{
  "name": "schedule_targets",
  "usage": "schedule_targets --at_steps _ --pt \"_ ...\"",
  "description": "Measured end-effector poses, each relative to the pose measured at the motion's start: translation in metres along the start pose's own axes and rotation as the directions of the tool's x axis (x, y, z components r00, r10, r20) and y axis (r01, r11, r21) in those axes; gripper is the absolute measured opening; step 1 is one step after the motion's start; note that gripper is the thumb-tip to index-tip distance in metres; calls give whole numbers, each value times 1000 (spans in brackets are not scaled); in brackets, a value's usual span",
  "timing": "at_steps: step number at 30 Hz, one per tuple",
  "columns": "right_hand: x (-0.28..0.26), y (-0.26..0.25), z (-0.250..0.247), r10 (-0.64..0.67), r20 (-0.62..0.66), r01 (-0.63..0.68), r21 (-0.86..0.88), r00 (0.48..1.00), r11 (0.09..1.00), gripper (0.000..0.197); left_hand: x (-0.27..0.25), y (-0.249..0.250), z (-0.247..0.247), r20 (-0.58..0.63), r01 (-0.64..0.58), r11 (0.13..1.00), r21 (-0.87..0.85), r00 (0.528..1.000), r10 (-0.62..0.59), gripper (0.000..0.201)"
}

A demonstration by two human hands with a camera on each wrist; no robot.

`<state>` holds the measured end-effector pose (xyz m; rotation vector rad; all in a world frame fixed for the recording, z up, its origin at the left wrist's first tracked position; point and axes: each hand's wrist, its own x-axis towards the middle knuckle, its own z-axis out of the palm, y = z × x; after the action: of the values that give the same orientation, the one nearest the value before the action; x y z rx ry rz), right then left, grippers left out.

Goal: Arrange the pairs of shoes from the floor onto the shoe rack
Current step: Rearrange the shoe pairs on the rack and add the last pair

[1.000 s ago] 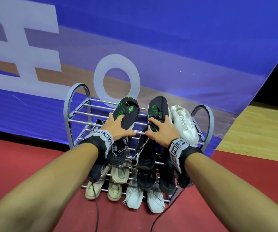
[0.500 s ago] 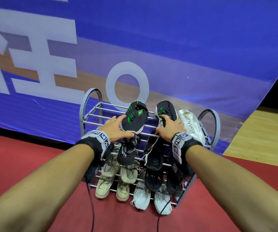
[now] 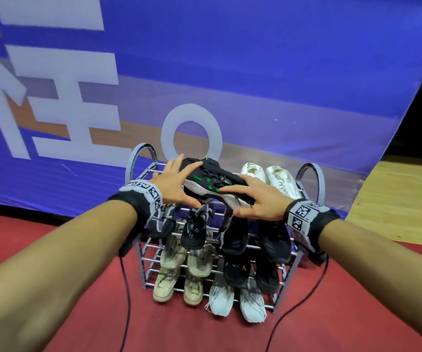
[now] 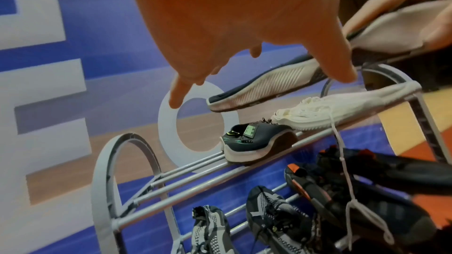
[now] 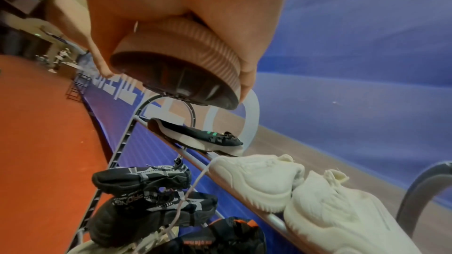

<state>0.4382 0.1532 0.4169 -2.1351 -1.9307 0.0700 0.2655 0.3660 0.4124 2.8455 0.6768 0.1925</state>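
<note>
Both forearms reach out over the lower rows of shoes. The right hand (image 3: pixel 258 201) clasps the heel of a black-and-green shoe (image 3: pixel 209 180), and the left hand (image 3: pixel 173 185) steadies its toe with straight, spread fingers. A second ago this shoe lay on the top shelf of the shoe rack (image 3: pixel 309 174). Now it is lifted crosswise above the shelf, apparently to be re-seated beside its mate (image 4: pixel 257 144), left of the white pair (image 3: pixel 268 176).
</note>
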Motion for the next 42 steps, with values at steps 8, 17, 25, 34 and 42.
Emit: schedule_targets --at_steps 8,17,25,34,42 --pt "-17 -14 -7 -68 60 70 -25 996 997 67 1 14 -6 127 -139 967 214 985 113 129" --pt "-19 -8 -18 -23 99 29 -66 995 997 111 2 30 11 151 -97 955 282 987 56 121" --pt "-5 3 0 111 113 -58 -397 987 916 104 0 46 12 41 -16 966 256 999 5 109" --pt "1 19 0 27 58 10 -566 998 824 90 -7 24 15 87 -163 930 329 986 142 124" --pt "-5 44 4 186 -150 -235 -458 971 857 78 2 29 36 -48 -113 991 70 992 117 111"
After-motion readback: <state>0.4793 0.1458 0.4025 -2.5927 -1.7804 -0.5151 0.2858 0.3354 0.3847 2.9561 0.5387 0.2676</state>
